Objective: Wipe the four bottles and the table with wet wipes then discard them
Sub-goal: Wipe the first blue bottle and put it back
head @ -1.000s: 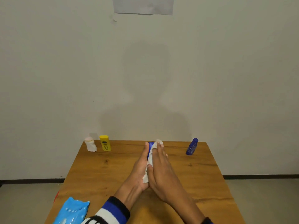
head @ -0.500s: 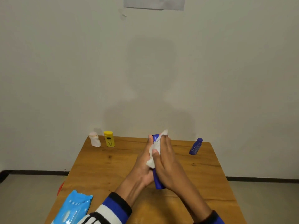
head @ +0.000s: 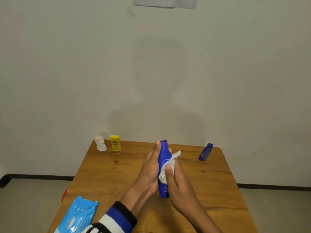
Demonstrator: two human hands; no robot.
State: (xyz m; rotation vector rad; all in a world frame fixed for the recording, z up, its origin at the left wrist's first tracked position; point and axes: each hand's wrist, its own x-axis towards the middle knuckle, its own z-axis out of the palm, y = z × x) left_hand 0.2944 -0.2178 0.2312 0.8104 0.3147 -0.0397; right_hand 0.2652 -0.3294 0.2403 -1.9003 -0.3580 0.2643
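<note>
A blue plastic pack of wet wipes (head: 79, 216) lies at the near left corner of the bare wooden table (head: 111, 175). At the far left edge stand a small white bottle (head: 100, 143) and, just beside it, a yellow capped bottle (head: 115, 143). In the middle, the left hand (head: 149, 167) is closed around a tall dark blue plastic bottle (head: 163, 155), lifted off the table and tilted away from the viewer. The right hand (head: 176, 187) presses a crumpled white wet wipe (head: 168, 165) against the bottle's right side. A second ago the wipe covered the bottle's top; it has since slid down to the label, leaving the cap bare, so this bottle looks partly wiped. At the far right a small dark blue bottle (head: 205, 152) stands alone, leaning slightly; three bottles and the table probably still wait
</note>
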